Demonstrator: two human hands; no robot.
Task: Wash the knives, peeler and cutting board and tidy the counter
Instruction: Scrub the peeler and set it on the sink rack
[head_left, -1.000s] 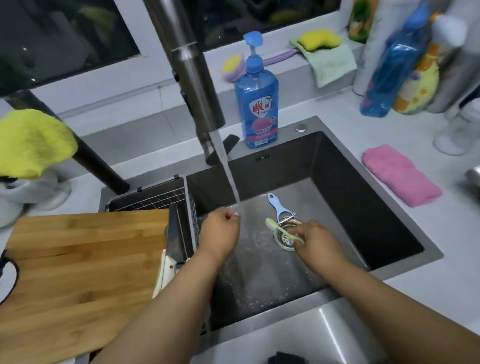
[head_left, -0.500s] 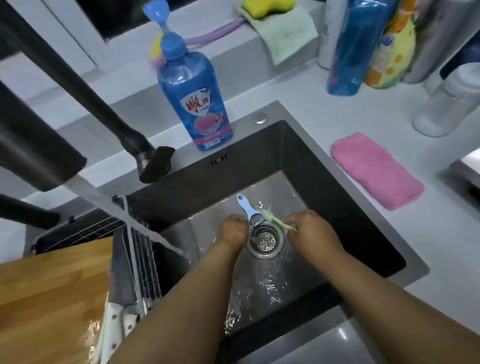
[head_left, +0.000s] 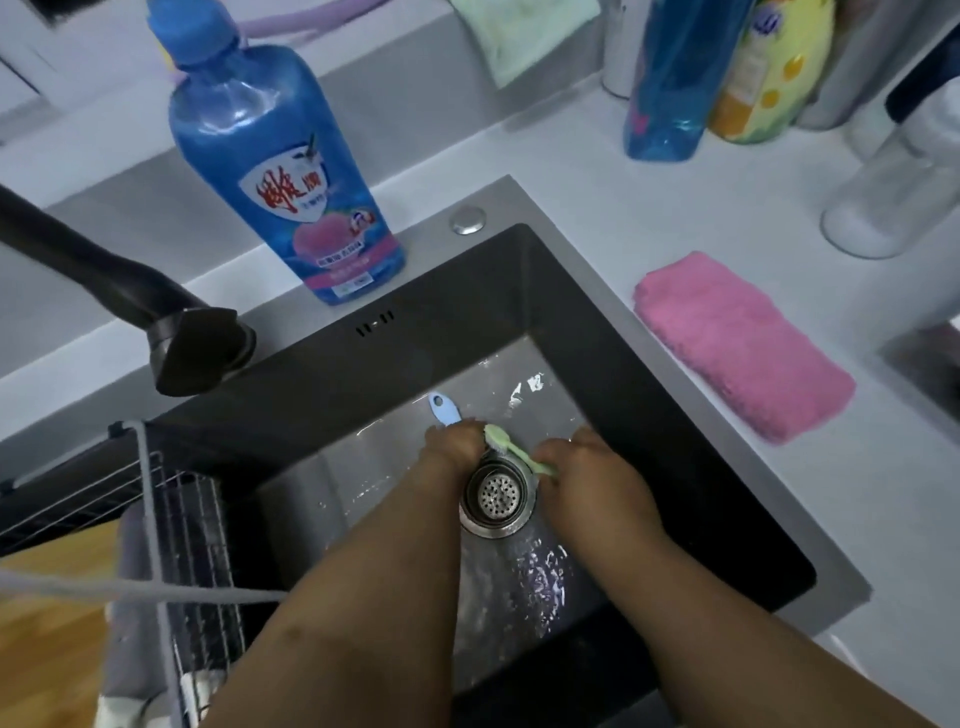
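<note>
Peeler looks light, stiff and wet-slick; our left hand curls on its head end. Our right hand pinches the brush; we'd hold the peeler's handle, clear of the blade.

Showing: two hands, one blue-handled peeler, one green brush, one pink cloth, one dish-soap bottle, one drain strainer, one wire rack, one cutting board.

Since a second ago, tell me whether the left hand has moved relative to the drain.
Yes. The left hand has gone from under the water stream, left of the drain, to the blue peeler at the drain's far edge.
</note>
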